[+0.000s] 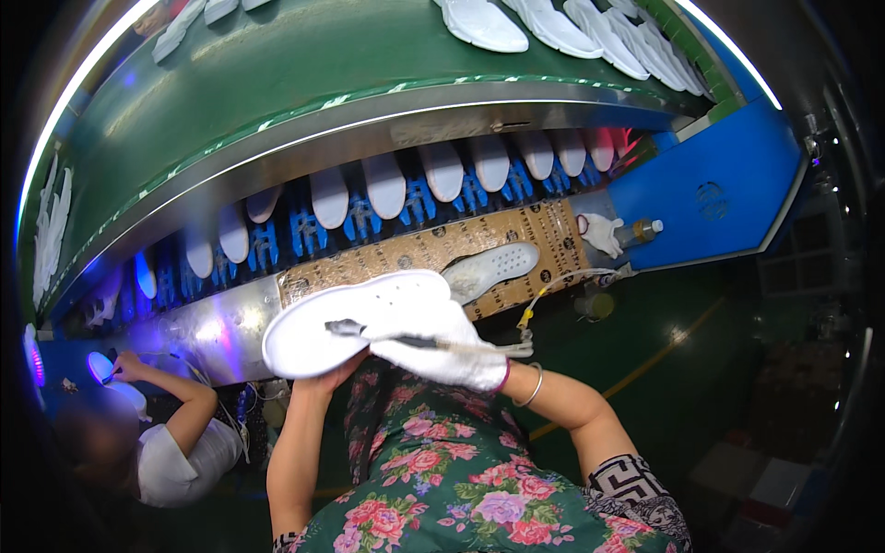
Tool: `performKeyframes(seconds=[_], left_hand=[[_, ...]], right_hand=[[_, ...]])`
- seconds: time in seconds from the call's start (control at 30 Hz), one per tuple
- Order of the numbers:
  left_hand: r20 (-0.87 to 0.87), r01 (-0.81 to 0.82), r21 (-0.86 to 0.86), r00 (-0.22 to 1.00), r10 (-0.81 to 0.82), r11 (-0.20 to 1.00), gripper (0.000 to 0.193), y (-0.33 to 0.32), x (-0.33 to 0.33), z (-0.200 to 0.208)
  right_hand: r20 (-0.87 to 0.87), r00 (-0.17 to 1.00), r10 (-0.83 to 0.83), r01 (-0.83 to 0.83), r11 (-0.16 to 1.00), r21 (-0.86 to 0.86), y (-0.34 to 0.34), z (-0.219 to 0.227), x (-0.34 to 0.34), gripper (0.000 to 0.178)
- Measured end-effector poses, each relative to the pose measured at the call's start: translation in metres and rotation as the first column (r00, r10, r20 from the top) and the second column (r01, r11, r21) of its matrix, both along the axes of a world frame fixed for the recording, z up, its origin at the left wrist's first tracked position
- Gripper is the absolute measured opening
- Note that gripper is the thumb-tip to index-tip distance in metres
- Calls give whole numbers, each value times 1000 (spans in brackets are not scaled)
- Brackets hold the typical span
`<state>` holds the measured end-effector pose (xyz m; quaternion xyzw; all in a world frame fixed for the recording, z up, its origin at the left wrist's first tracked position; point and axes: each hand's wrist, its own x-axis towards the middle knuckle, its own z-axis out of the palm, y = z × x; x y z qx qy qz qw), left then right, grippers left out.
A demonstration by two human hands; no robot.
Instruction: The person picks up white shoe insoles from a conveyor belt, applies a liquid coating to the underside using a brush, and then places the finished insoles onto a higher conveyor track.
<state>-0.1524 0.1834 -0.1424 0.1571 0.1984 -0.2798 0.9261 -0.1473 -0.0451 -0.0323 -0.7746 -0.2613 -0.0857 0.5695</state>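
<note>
A white shoe sole (313, 323) is held tilted in front of me, its broad inner face turned up and small dark dots near its far right end. My bare left hand (339, 374) grips it from underneath; most of the fingers are hidden behind it. My right hand (447, 355), in a white glove, is closed round a thin-handled brush (415, 342). The dark bristles lie against the sole's inner face. A thin hose runs off beyond the handle. Just past the glove, a greyish-white sole piece (498, 270) with small holes lies on taped cardboard (406, 251).
Blue clamps (361, 217) carry a row of upright pale soles (384, 184) behind the cardboard. Above them, white soles lie on a green conveyor belt (304, 60). A white glove (601, 234) and a bottle (643, 230) sit at right. At lower left, a co-worker (189, 452) handles another sole.
</note>
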Motion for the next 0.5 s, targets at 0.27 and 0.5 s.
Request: performKeyframes(seconds=[0.27, 0.5], left_hand=[[389, -61, -226, 909, 147, 972, 100, -30, -17, 21], [255, -188, -349, 924, 286, 918, 97, -73, -15, 31]], right_hand=[[89, 993, -77, 77, 997, -2, 1, 20, -10, 24], [184, 972, -146, 148, 989, 1, -3, 37, 6, 24]])
